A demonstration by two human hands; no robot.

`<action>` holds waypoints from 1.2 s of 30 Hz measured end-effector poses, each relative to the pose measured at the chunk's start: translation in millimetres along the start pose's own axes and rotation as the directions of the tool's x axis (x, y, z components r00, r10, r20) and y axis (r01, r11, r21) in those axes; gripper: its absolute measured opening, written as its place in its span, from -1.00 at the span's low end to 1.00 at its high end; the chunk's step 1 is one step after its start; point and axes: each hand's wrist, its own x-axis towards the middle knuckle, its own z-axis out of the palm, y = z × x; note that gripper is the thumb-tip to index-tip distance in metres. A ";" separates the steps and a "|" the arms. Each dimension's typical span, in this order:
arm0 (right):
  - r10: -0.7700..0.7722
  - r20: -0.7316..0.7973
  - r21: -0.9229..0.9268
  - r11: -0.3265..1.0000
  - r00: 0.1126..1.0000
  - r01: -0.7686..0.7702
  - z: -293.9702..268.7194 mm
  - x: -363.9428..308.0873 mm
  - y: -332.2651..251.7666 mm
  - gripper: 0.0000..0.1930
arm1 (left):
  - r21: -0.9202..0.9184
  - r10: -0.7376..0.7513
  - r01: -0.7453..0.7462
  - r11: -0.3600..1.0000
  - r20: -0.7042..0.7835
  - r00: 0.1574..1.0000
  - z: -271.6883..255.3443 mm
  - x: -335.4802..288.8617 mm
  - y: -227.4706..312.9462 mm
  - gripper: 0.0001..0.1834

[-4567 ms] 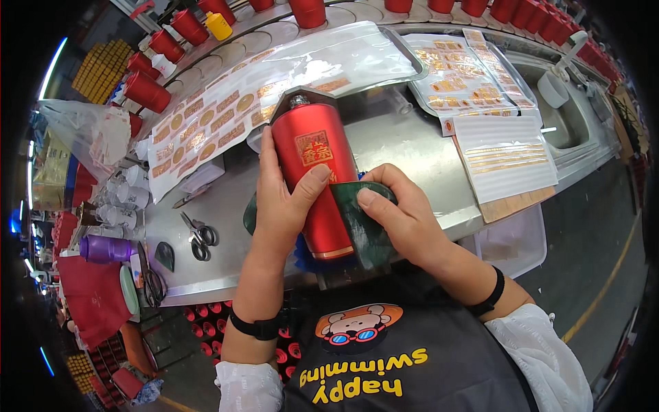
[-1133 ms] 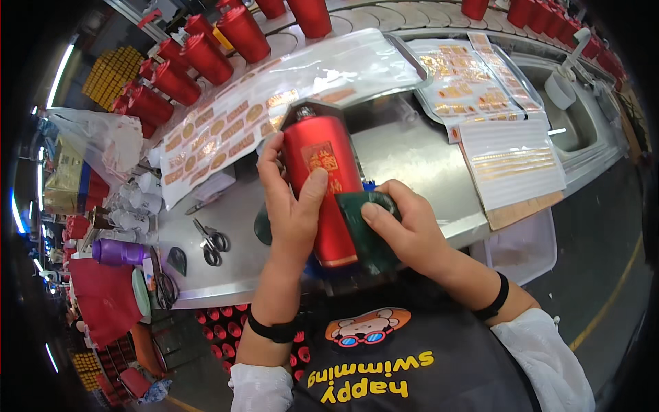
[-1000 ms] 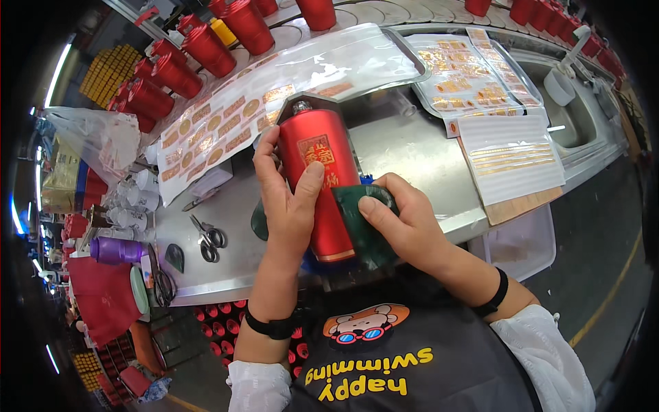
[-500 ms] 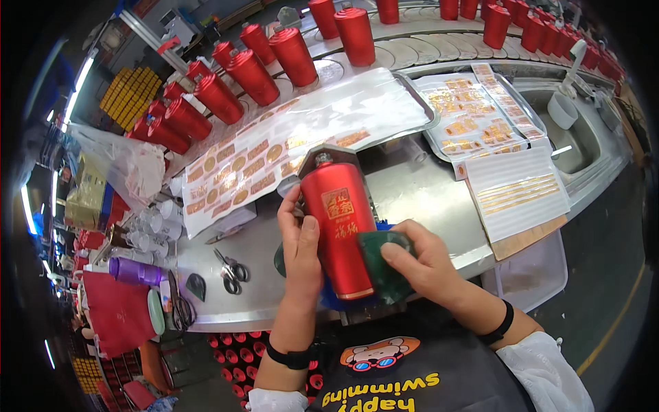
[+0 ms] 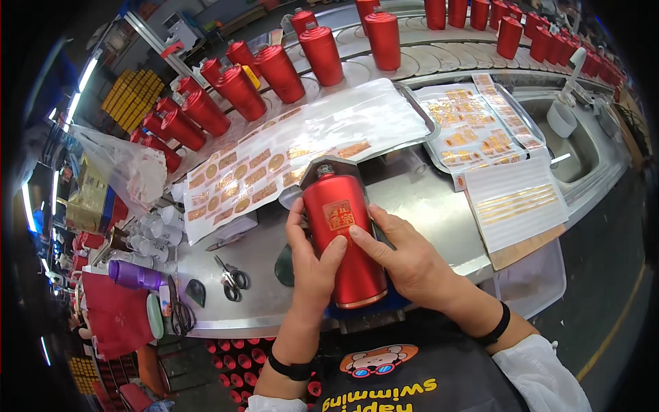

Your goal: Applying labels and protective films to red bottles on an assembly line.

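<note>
We see the red bottle (image 5: 358, 276) over the table (image 5: 446, 220)'s near side, grasped by both the left hand (image 5: 314, 266) and the right hand (image 5: 412, 264). Its long axis runs near to far, neck (image 5: 325, 171) pointing far and slightly left, base (image 5: 362, 301) near. We cannot see its back; it hides some fingertips. The left hand partly covers a dark green thing (image 5: 283, 266).
</note>
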 end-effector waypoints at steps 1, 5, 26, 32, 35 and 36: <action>0.004 -0.004 -0.004 1.000 1.000 -0.004 1.2 -0.6 0.2 -0.40 | 0.001 0.014 -0.014 1.000 0.000 1.000 0.0 -0.2 -0.1 -0.12; 0.027 0.011 -0.044 0.999 1.000 -0.027 2.9 -2.6 1.6 -0.43 | -0.005 0.024 -0.024 1.000 -0.006 1.000 1.1 -0.2 -0.3 -0.11; -0.410 0.000 -0.353 0.853 0.912 0.384 -38.4 108.5 13.1 -0.89 | 0.030 0.070 -0.070 0.997 0.024 0.997 -2.3 -6.0 -0.2 -0.14; -0.191 0.142 0.269 0.952 0.971 0.148 -37.6 69.6 26.9 -0.83 | -0.271 0.044 -0.020 0.962 0.084 0.995 -7.4 -24.8 -1.8 -0.12; -0.057 -0.077 -0.008 0.998 0.995 0.057 -34.8 86.5 46.9 -0.80 | -0.222 0.050 -0.024 0.975 0.110 0.993 -10.2 -26.2 -4.5 -0.11; -0.115 -0.036 0.003 0.993 0.993 0.115 -33.1 89.5 48.3 -0.80 | -0.158 0.091 -0.077 0.984 0.083 0.992 -11.1 -28.0 -4.7 -0.10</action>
